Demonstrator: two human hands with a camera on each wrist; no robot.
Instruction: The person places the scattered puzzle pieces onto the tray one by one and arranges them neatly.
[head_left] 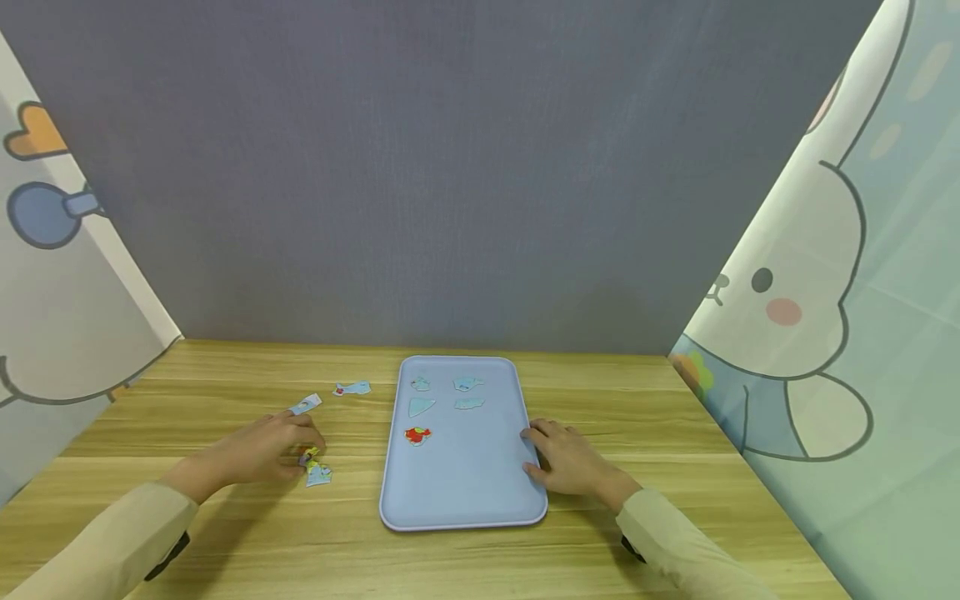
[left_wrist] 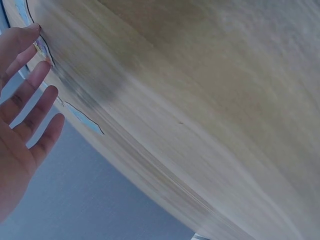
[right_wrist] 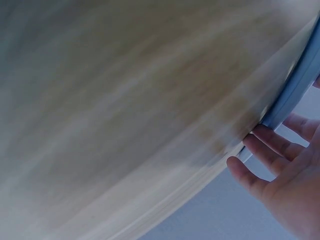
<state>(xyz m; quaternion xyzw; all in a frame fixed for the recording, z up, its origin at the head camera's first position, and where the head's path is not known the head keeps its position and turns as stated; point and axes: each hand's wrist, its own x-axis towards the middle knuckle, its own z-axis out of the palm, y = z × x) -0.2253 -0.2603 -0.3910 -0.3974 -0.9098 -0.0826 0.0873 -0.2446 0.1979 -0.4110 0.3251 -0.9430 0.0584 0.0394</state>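
Your left hand [head_left: 258,450], loosely spread, is nearer: the yellow puzzle piece [head_left: 310,456] lies just right of its thumb.

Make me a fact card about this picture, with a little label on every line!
Tray: pale blue, on a wooden table
Inside tray: one red cutout, four pale blue cutouts
Left hand: beside a cutout with yellow on it; grip unclear
Right hand: touching tray's right rim
Beyond left hand: two more cutouts, on the table
Behind: grey panel
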